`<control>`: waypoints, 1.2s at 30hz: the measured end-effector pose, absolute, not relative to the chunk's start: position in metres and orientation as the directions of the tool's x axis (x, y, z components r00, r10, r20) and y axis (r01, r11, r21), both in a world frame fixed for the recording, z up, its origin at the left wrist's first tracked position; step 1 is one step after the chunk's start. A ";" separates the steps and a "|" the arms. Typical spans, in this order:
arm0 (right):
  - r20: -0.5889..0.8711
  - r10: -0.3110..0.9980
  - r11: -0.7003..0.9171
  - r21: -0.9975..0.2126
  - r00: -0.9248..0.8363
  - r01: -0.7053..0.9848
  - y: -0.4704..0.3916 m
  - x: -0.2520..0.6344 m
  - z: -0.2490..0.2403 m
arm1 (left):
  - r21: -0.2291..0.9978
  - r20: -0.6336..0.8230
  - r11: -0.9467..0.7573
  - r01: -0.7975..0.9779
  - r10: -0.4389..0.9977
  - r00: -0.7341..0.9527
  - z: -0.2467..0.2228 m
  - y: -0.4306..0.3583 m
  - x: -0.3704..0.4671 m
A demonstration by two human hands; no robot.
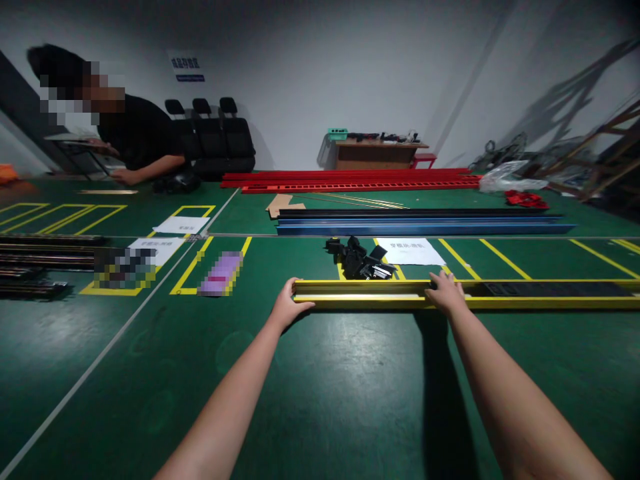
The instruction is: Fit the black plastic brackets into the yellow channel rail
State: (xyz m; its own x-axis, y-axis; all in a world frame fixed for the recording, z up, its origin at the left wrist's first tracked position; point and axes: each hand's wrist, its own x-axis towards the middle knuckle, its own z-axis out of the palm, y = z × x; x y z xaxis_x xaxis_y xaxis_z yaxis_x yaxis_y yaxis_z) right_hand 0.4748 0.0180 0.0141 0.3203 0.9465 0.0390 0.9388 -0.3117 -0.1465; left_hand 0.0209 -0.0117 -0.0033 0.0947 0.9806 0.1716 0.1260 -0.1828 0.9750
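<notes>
A long yellow metal channel (370, 304) lies crosswise in front of me, its open hollow side facing me. My left hand (291, 308) is closed round its left end, with the thumb along the near lower edge. Farther right, my right hand (447, 293) lies across the same channel, fingers over its far edge; the fingertips are partly hidden. Right of that hand, a dark strip (550, 289) shows inside the channel. Just beyond the channel sits a pile of small black parts (356, 259), beside a white printed sheet (410, 251).
Behind lie blue rails (420, 225) and red rails (350, 179) on the green surface (320, 400). Dark rails (45, 257) and a purple item (221, 273) are at left. A person (145, 130) in black leans in near black chairs (225, 140).
</notes>
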 end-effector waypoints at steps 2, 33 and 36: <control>0.100 0.953 -0.260 -0.207 0.285 0.943 0.013 0.475 0.015 | 0.975 0.174 -0.185 0.122 0.980 0.097 -0.004 -0.011 0.021; 0.297 0.837 -0.422 -0.184 0.459 0.888 -0.008 0.519 0.061 | 0.985 0.094 -0.102 0.142 0.994 0.061 0.002 -0.013 0.022; 0.405 0.827 -0.266 -0.330 0.390 0.906 0.001 0.476 0.068 | 0.983 0.098 -0.105 0.152 0.994 0.057 0.004 -0.014 0.023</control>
State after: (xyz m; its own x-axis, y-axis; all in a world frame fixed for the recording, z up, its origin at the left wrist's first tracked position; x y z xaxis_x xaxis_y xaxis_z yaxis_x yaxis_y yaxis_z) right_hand 0.4760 0.0011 0.0680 0.3904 0.8266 0.4054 0.9058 -0.2659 -0.3300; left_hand 0.0230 -0.0136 0.0040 0.0569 0.9936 0.0975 0.1520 -0.1051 0.9828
